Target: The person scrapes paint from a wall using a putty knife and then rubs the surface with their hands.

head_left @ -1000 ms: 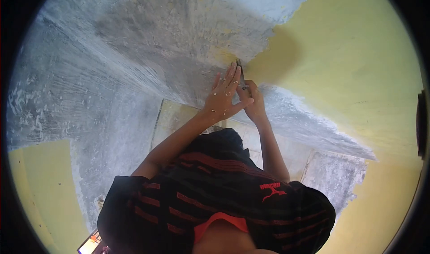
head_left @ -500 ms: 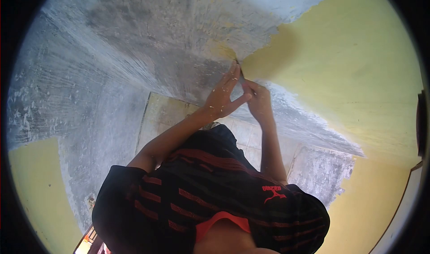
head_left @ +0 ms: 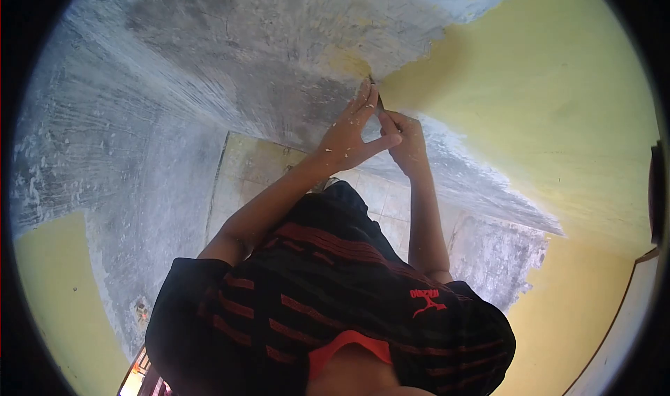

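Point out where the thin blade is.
In the head view, the thin blade is at the upper middle, gripped in the right hand, its tip at the wall beside the left hand.

Pale, partly stained tiled floor (head_left: pixel 392 206).

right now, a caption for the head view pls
Right hand holds a thin tool to a patchy yellow-grey wall, left hand alongside

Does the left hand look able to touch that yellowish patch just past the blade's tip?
Probably yes: the left hand has its fingertips beside the tip of the blade, just short of the yellowish patch, with nothing visible in between.
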Available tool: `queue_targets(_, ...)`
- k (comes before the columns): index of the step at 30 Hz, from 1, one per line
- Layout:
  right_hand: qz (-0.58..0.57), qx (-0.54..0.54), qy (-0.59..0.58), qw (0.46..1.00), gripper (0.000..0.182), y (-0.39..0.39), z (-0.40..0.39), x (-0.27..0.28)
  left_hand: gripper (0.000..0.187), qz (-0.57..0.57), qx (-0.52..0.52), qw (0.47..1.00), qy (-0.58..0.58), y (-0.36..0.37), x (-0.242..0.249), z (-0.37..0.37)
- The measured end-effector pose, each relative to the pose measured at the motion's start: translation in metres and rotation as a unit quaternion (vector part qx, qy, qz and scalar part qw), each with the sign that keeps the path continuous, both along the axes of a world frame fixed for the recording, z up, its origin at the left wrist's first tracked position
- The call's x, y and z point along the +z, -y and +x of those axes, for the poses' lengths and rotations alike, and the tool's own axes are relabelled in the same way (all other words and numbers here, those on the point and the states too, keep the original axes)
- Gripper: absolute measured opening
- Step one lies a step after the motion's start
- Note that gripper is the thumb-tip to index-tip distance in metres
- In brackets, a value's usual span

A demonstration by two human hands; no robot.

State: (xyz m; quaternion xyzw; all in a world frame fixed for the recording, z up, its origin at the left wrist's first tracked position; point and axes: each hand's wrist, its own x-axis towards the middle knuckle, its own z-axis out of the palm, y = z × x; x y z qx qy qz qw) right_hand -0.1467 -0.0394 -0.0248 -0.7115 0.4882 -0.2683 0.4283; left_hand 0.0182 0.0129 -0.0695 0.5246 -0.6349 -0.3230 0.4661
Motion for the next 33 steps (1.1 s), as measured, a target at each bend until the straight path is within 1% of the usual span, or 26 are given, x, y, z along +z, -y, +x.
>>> queue_targets(1,-0.024,-0.002,0.004,1.000,0.031,-0.003,-0.002,-0.004,0.119,-0.003,-0.016,1.000,0.010,-0.002,0.003,-0.001)
queue_targets(2,-0.022,-0.002,0.004,1.000,0.031,0.000,-0.004,-0.004,0.114,-0.007,-0.032,0.999,0.021,-0.003,0.006,0.001)
queue_targets(4,-0.007,0.032,-0.034,0.999,0.031,0.008,-0.006,0.008,0.114,0.007,-0.022,1.000,0.020,-0.003,0.012,0.001)
queue_targets(5,0.032,-0.002,-0.004,0.999,0.030,0.007,-0.003,-0.002,0.113,0.019,-0.012,1.000,0.019,-0.001,0.013,-0.001)
queue_targets(8,0.017,-0.028,-0.005,0.999,0.029,-0.010,0.003,-0.011,0.111,0.000,-0.008,1.000,0.023,0.000,0.010,-0.002)
queue_targets(9,-0.012,-0.038,0.026,0.999,0.030,-0.011,0.001,-0.012,0.111,0.003,-0.008,1.000,0.023,-0.001,0.007,-0.005)
queue_targets(10,-0.012,-0.037,0.026,0.999,0.030,-0.007,-0.002,-0.010,0.113,-0.013,-0.005,1.000,0.006,0.001,0.005,-0.009)
queue_targets(12,-0.042,0.021,-0.045,0.998,0.029,0.005,-0.006,0.000,0.116,-0.032,-0.003,0.999,-0.013,0.003,0.002,-0.014)
queue_targets(13,-0.007,0.023,0.004,1.000,0.028,0.005,0.002,0.002,0.115,-0.033,0.017,0.999,-0.018,0.005,0.001,-0.014)
queue_targets(14,-0.008,0.021,0.003,1.000,0.028,0.003,0.000,0.000,0.114,-0.033,0.035,0.999,-0.023,0.006,0.000,-0.015)
queue_targets(16,-0.043,0.009,-0.032,0.999,0.027,0.002,-0.002,-0.005,0.114,-0.033,0.028,0.999,-0.025,0.008,0.002,-0.020)
queue_targets(18,-0.060,0.007,-0.013,0.998,0.027,0.001,-0.008,-0.004,0.113,-0.028,0.020,0.999,-0.025,0.005,0.002,-0.021)
queue_targets(20,-0.056,0.038,-0.026,0.997,0.025,0.011,-0.008,0.001,0.115,-0.046,0.020,0.997,-0.064,0.006,0.005,-0.025)
queue_targets(21,-0.094,0.059,-0.022,0.994,0.024,0.017,0.002,0.003,0.115,-0.046,0.017,0.997,-0.066,0.006,0.004,-0.024)
queue_targets(23,-0.092,0.054,-0.041,0.993,0.024,0.016,0.004,-0.002,0.116,-0.031,0.084,0.995,-0.034,0.009,0.000,-0.016)
queue_targets(24,-0.088,0.053,-0.056,0.993,0.024,0.016,0.009,-0.001,0.116,-0.029,0.088,0.995,-0.034,0.009,0.001,-0.015)
queue_targets(25,-0.129,0.040,0.028,0.990,0.029,0.007,0.008,0.001,0.116,-0.030,0.053,0.998,-0.028,0.007,0.003,-0.014)
queue_targets(26,-0.125,0.044,0.028,0.991,0.029,0.005,0.007,0.006,0.116,-0.029,0.019,0.999,-0.023,0.004,0.003,-0.014)
queue_targets(28,-0.014,0.038,-0.078,0.996,0.031,0.010,-0.001,0.016,0.116,-0.043,0.035,0.998,-0.030,0.005,0.001,-0.015)
queue_targets(29,-0.058,0.060,-0.048,0.995,0.033,0.017,0.000,0.004,0.115,-0.059,0.041,0.997,-0.037,0.004,-0.001,-0.018)
queue_targets(30,-0.057,0.058,-0.050,0.995,0.033,0.013,0.001,0.002,0.115,-0.058,0.038,0.997,-0.039,0.003,0.000,-0.017)
queue_targets(32,-0.016,0.028,-0.015,0.999,0.031,0.008,0.007,0.000,0.114,-0.032,0.030,0.999,0.011,0.003,0.005,-0.007)
queue_targets(33,-0.060,0.023,0.003,0.998,0.030,0.004,0.004,-0.001,0.114,-0.031,0.031,0.999,0.011,0.002,0.004,-0.009)
